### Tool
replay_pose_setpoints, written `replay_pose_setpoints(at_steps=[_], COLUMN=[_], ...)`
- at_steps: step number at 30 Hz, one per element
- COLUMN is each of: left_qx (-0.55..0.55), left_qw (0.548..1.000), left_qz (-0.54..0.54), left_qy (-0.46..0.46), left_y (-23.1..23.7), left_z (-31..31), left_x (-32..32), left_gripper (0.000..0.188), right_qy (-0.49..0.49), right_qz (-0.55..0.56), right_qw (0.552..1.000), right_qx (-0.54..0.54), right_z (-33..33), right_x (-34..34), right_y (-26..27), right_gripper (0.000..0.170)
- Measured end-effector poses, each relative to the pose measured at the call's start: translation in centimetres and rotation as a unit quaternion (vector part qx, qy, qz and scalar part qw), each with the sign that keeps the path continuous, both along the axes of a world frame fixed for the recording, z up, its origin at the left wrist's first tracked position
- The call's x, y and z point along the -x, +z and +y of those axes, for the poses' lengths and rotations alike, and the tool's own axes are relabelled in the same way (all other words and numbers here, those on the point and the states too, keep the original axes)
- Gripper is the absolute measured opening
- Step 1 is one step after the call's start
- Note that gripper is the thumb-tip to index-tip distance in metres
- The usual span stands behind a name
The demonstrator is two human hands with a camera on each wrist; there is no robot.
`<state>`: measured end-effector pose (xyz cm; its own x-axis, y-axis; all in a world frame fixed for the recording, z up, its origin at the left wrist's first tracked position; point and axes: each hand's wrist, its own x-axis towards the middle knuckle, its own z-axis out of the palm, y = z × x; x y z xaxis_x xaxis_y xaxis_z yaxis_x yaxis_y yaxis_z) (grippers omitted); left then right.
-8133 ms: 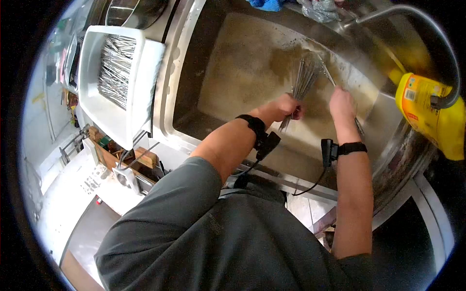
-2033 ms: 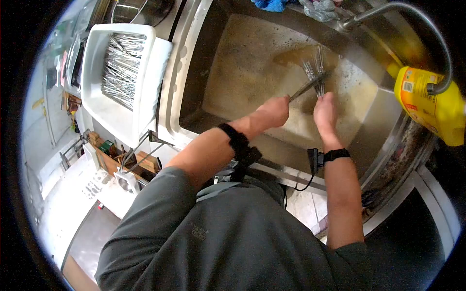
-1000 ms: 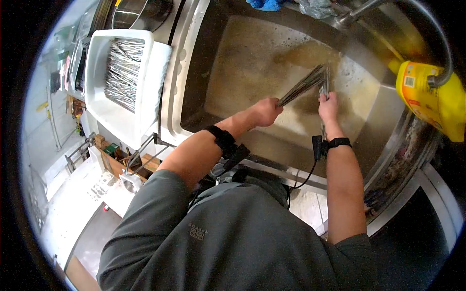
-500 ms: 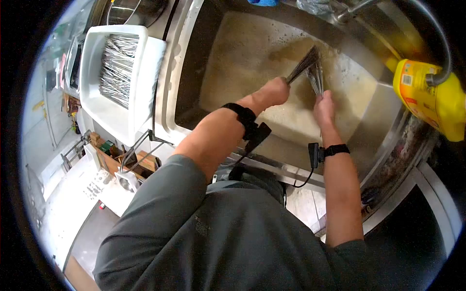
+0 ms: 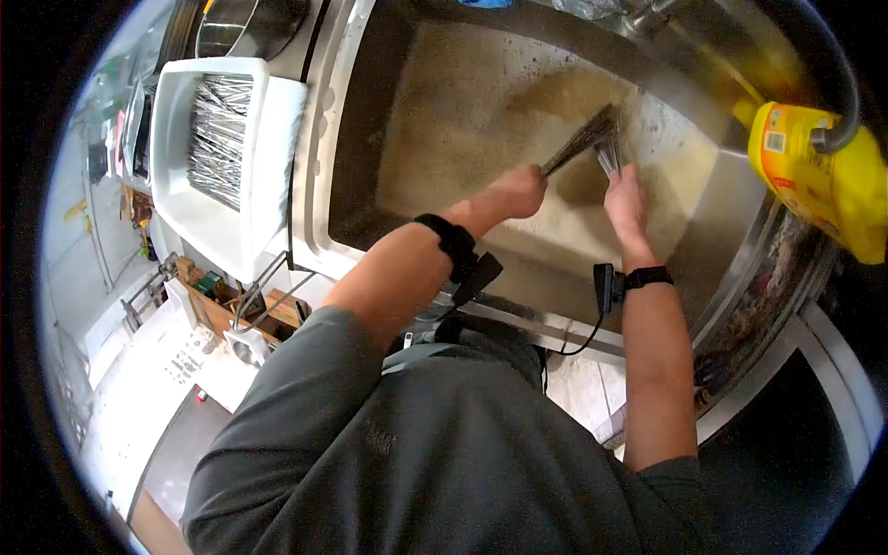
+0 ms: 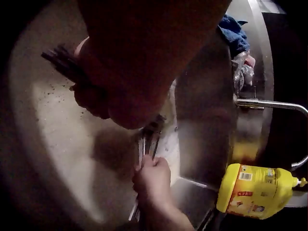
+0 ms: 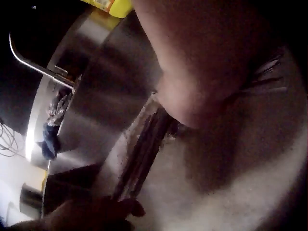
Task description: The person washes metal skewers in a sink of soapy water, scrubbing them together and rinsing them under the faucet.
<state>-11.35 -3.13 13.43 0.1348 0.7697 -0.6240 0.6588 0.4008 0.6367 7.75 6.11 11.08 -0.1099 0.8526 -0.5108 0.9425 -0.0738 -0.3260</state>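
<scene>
Over the sink my left hand (image 5: pixel 520 191) grips a bundle of thin metal skewers (image 5: pixel 580 141), dark and slanting up to the right. My right hand (image 5: pixel 626 199) holds a second, shinier bundle of skewers (image 5: pixel 609 157), whose far ends meet the left bundle's tips. In the left wrist view, skewer ends (image 6: pixel 57 61) stick out behind the left fist, and the right hand (image 6: pixel 153 178) has skewers poking out on both sides. The right wrist view shows the dark bundle (image 7: pixel 144 149) running from the left hand (image 7: pixel 96 214) towards the right hand (image 7: pixel 185 103). Both palms are hidden.
Murky, foamy water fills the steel sink (image 5: pixel 365 120). To its left stands a white tub (image 5: pixel 259 166) with many skewers (image 5: pixel 220 139). A yellow bottle (image 5: pixel 814 176) stands at the right, near the curved tap (image 5: pixel 837 134). A blue cloth (image 6: pixel 234 34) lies on the back rim.
Eight seconds ago the left bundle stood nearly upright, and the right hand held only a thin few. Now both hands hold bundles that meet at the tips; over the last second they shift slightly.
</scene>
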Motion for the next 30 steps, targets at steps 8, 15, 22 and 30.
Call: replay_pose_setpoints(at_steps=[8, 15, 22, 30], left_qx=[0.07, 0.101, 0.075, 0.079], left_qw=[0.997, 0.989, 0.996, 0.996], left_qz=[0.013, 0.049, -0.003, -0.019], left_qy=[0.033, 0.091, 0.046, 0.047], left_y=[2.4, -0.7, 3.5, 3.7], left_z=[-0.3, 2.2, -0.3, -1.6], left_x=[-0.2, 0.1, 2.8, 0.8], left_gripper=[0.025, 0.026, 0.038, 0.033], right_qy=[-0.035, -0.006, -0.044, -0.005], right_qz=[0.035, 0.003, 0.024, -0.037], right_qw=[0.999, 1.0, 0.999, 0.999], right_qx=[-0.016, -0.003, -0.015, 0.02], right_z=[0.8, 1.0, 1.7, 2.1], right_x=[-0.1, -0.1, -0.5, -0.6], right_y=[-0.9, -0.9, -0.3, -0.7], right_gripper=[0.027, 0.026, 0.031, 0.033])
